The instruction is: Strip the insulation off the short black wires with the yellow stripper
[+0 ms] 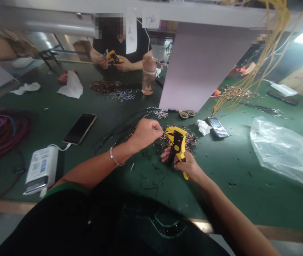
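Note:
My right hand [190, 167] is wrapped around a yellow-and-black wire stripper [179, 140], its jaws pointing up and to the left. Close to those jaws, my left hand [147, 133] is closed with thumb and finger pinched together. Whatever sits in that pinch is too small to make out. Under and behind the tool spreads a pile of short dark wire pieces with coppery ends [191, 140]. Long black wires [114, 131] lie behind my left forearm. A small blue-tipped piece [132, 166] rests on the green table [220, 192] near me.
At left are a phone [80, 128], a cabled power bank [41, 169] and coiled red wires [2, 131]. A keypad phone [217, 127], tape rolls [184, 115] and a plastic bag [284, 149] lie right. Beyond a bottle [148, 80], a co-worker holds another stripper [114, 57]. Yellow wires [271, 53] hang overhead.

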Available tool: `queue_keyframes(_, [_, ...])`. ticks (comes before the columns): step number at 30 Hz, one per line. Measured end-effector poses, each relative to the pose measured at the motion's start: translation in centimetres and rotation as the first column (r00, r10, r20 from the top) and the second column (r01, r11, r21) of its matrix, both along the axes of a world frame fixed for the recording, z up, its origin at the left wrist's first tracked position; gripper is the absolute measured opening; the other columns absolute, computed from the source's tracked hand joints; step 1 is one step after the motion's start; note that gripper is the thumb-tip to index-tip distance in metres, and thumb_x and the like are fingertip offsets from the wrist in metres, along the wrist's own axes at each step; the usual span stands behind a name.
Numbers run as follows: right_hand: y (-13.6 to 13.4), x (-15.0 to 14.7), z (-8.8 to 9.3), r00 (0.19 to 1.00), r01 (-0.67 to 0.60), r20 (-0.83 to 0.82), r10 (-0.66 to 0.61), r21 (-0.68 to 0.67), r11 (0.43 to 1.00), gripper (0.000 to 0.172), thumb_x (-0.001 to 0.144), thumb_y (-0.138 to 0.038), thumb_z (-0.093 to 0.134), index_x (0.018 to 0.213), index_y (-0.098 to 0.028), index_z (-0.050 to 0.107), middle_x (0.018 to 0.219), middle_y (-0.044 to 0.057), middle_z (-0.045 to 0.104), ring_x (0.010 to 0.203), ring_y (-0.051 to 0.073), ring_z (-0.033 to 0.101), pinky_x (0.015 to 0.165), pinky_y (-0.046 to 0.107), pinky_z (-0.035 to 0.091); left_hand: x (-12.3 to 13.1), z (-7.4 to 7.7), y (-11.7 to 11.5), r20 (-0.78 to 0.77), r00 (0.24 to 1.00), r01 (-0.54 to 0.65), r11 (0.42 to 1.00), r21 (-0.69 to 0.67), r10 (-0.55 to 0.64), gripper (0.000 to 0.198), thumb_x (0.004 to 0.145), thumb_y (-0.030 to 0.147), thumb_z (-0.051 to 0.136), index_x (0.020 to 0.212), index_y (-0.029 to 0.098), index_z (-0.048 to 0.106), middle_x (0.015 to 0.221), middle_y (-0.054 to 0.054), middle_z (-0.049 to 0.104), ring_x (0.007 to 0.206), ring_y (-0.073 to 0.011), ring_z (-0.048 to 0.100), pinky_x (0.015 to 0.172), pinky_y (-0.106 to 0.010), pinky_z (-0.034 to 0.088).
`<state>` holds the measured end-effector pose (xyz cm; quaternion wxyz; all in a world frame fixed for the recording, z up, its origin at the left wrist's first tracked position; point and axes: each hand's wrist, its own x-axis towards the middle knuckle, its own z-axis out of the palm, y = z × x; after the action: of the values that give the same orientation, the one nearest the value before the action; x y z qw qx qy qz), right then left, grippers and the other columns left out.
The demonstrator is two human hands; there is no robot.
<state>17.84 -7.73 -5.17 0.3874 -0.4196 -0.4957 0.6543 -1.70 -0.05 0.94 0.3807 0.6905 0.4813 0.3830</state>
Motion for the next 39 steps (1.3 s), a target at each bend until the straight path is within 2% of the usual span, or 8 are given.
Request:
queue_keyframes(5, [-0.2, -0.1, 0.2, 1.000, 0.015, 0.006, -0.015, 0.000, 1.000, 0.053, 0.053, -0.007, 0.057, 0.104, -0.018, 0.064, 0.099, 0.008, 0.077, 0.087, 0.025, 0.071, 0.090, 0.046, 0.052, 0.2, 0.1, -0.2, -0.011, 1.000, -0.004, 0.999, -0.048, 0.004, 0.010, 0.063, 0.020, 0.057, 0.057, 0.018, 0.065, 0.054, 0.001, 0.059, 0.054, -0.0102, 0.049, 0.054, -0.028, 0.036])
queue_keyframes(12, [-0.1, 0.3, 0.1, 1.000, 0.009, 0.011, -0.009, 0.017, 1.000, 0.054, 0.053, -0.007, 0.056, 0.105, -0.018, 0.065, 0.093, 0.006, 0.075, 0.081, 0.023, 0.070, 0.079, 0.040, 0.053, 0.3, -0.3, -0.4, 0.030, 0.999, 0.036, 0.997, -0.065, -0.034, 0.010, 0.063, 0.020, 0.058, 0.057, 0.018, 0.065, 0.057, 0.001, 0.061, 0.057, -0.0102, 0.051, 0.056, -0.027, 0.037])
queue_keyframes(18, [0.0, 0.2, -0.2, 0.998, 0.054, -0.034, -0.054, 0.001, 0.999, 0.050, 0.052, -0.011, 0.056, 0.101, -0.018, 0.066, 0.088, 0.005, 0.075, 0.077, 0.024, 0.070, 0.079, 0.041, 0.054, 0.6, -0.5, -0.5, 0.078, 0.996, 0.059, 0.988, -0.141, -0.048, 0.009, 0.063, 0.020, 0.060, 0.056, 0.018, 0.064, 0.051, 0.003, 0.055, 0.051, -0.0085, 0.045, 0.052, -0.026, 0.035])
queue_keyframes(29, [0.1, 0.6, -0.5, 0.993, 0.113, -0.047, -0.112, 0.027, 0.993, 0.052, 0.053, -0.011, 0.055, 0.104, -0.019, 0.065, 0.089, 0.005, 0.075, 0.078, 0.025, 0.071, 0.081, 0.044, 0.056, 0.6, -0.6, -0.7, 0.070, 0.995, 0.072, 0.991, -0.112, -0.064, 0.009, 0.063, 0.020, 0.059, 0.055, 0.019, 0.064, 0.052, 0.002, 0.057, 0.052, -0.0089, 0.046, 0.052, -0.027, 0.035])
queue_keyframes(36, [0.0, 0.5, -0.3, 0.985, 0.168, 0.017, -0.169, 0.066, 0.984, 0.049, 0.054, -0.012, 0.056, 0.101, -0.019, 0.067, 0.088, 0.005, 0.075, 0.077, 0.025, 0.071, 0.078, 0.041, 0.056, 1.4, -1.5, -1.5, 0.068, 0.994, 0.092, 0.974, -0.205, -0.079, 0.009, 0.063, 0.020, 0.059, 0.054, 0.019, 0.061, 0.046, 0.003, 0.052, 0.045, -0.0074, 0.042, 0.045, -0.025, 0.031])
queue_keyframes(39, [0.0, 0.4, 0.0, 0.979, 0.195, 0.037, -0.199, 0.074, 0.978, 0.047, 0.054, -0.013, 0.057, 0.100, -0.019, 0.066, 0.088, 0.005, 0.076, 0.078, 0.026, 0.071, 0.078, 0.041, 0.056, 1.6, -1.4, -1.8, 0.100, 0.992, 0.101, 0.966, -0.240, -0.079, 0.009, 0.063, 0.019, 0.059, 0.054, 0.018, 0.060, 0.046, 0.004, 0.051, 0.044, -0.0065, 0.041, 0.044, -0.023, 0.030])
